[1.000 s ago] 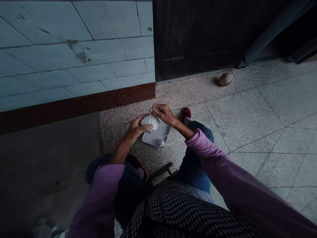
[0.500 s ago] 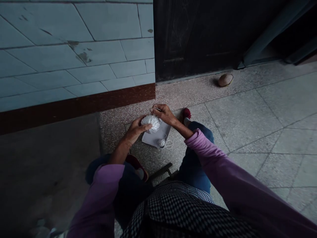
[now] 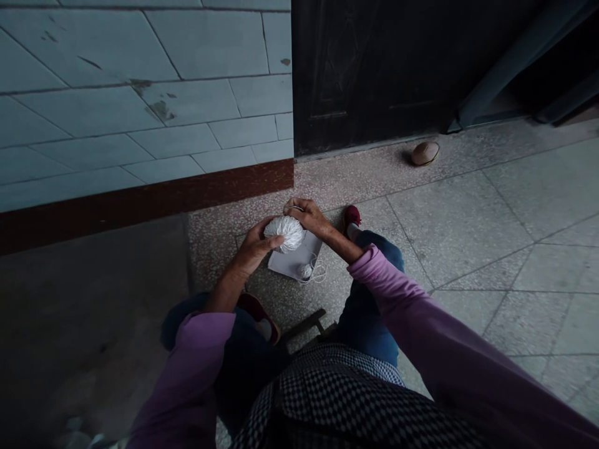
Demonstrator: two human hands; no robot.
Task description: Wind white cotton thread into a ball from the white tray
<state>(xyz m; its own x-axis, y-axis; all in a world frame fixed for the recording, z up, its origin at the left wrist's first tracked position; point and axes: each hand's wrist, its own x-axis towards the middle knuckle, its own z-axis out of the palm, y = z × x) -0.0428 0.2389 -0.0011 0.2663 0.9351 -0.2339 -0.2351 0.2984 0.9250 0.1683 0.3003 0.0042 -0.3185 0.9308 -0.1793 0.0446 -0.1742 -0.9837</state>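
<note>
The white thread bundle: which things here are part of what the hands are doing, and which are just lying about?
Part of the job:
left hand
right hand
bundle of white thread
small white thread ball
white sheet

Just lying about:
brown oval object
dark door
tiled wall

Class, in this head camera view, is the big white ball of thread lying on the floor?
No, the left hand holds the white ball of thread up off the floor, above a white sheet.
</note>
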